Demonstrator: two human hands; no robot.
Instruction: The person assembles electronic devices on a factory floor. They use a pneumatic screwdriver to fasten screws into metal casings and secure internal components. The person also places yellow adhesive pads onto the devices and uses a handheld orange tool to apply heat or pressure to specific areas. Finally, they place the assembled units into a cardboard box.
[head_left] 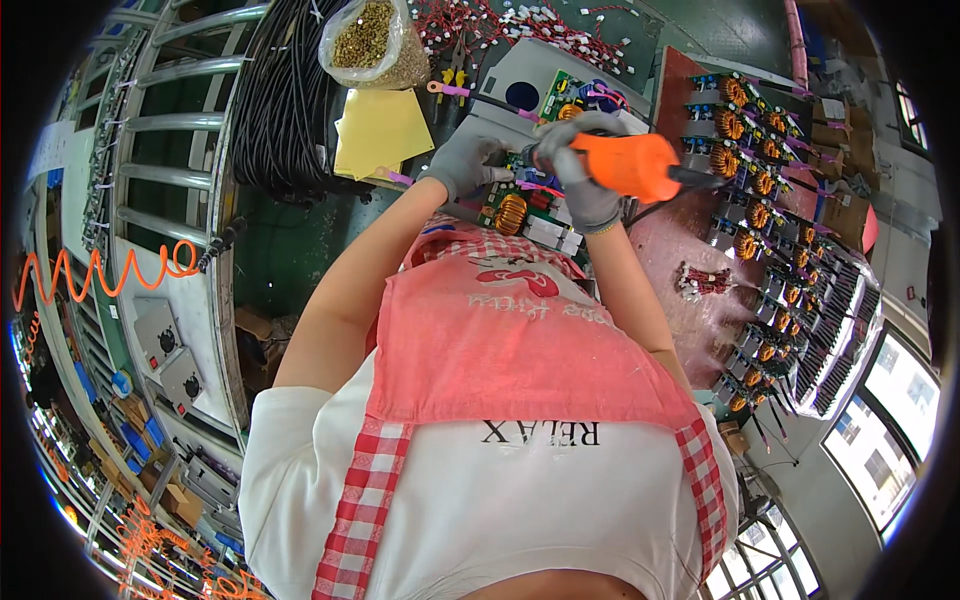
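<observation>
My right hand (pixel 592 190), in a grey glove, is wrapped round an orange electric screwdriver (pixel 630 166) that lies nearly level. Its front end points left, down to the circuit board, and its tip is hard to make out. My left hand (pixel 466 166), also gloved, has its fingers bent at the board's left side; what they pinch is hidden. The circuit board (pixel 510 213), with a copper-wound coil, is close in front of my apron. A cable lug with a pink sleeve (pixel 397 177) sticks out left of my left hand. Another black cable with a ring lug (pixel 446 89) lies farther off.
Behind the board is a grey metal housing (pixel 515 65) with a second board (pixel 568 95). To the left are yellow sheets (pixel 382 132), a bag of small fasteners (pixel 385 45) and coiled black cable (pixel 285 120). Pliers (pixel 455 72) lie beyond. Rows of boards (pixel 755 215) fill the right.
</observation>
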